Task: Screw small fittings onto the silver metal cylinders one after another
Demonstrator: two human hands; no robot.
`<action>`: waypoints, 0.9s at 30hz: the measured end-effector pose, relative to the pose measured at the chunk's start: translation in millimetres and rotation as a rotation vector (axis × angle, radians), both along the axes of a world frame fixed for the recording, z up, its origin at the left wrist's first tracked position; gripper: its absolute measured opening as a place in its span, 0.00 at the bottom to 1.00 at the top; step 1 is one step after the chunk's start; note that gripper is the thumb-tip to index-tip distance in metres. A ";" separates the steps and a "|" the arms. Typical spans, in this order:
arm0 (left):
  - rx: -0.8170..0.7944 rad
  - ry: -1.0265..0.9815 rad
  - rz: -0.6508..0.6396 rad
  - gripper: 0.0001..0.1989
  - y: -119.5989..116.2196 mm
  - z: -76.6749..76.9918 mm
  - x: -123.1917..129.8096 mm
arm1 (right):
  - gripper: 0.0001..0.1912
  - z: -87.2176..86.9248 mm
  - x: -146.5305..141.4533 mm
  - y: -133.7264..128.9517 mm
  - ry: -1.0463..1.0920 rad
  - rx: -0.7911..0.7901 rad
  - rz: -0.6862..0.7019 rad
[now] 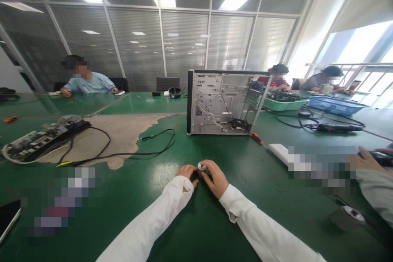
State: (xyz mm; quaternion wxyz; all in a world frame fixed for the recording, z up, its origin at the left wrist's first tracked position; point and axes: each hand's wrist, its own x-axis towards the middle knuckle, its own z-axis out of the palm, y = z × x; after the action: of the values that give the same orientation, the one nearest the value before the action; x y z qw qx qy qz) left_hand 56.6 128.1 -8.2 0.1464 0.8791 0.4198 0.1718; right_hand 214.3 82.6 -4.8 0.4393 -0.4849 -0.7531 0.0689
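Low over the green table, a small dark cylinder with a pale, metallic-looking round top (201, 166) stands between my two hands. My right hand (216, 178) curls round its right side, with a finger at the top and the thumb lower down. From the other side, my left hand (186, 172) closes in with bent fingers against it. Most of the cylinder's body is hidden by the fingers, and its exact kind cannot be made out. Beyond my hands stands an open computer case (225, 102), its side panel off and loose wires inside.
An orange-handled screwdriver (257, 138) lies by the case. Left are a power strip (50, 137) and a black cable (123, 154). Green (285, 104) and blue baskets (337, 104) stand right. Another dark cylinder (346, 219) sits near a co-worker's hand (370, 161). Other people sit across the table.
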 end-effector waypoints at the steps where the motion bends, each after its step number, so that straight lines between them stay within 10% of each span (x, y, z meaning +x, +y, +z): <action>1: 0.007 -0.008 -0.007 0.18 -0.3 -0.2 -0.3 | 0.17 0.0 0.1 0.1 0.000 0.003 0.001; 27: 0.012 0.015 0.009 0.18 0.2 0.8 0.9 | 0.17 -6.1 2.4 4.5 0.024 -0.091 0.012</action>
State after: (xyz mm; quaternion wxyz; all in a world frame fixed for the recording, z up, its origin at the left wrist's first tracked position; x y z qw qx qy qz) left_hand 57.5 128.3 -7.4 0.1372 0.8794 0.4236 0.1684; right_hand 216.8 87.1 -11.0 0.4254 -0.4991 -0.7466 0.1116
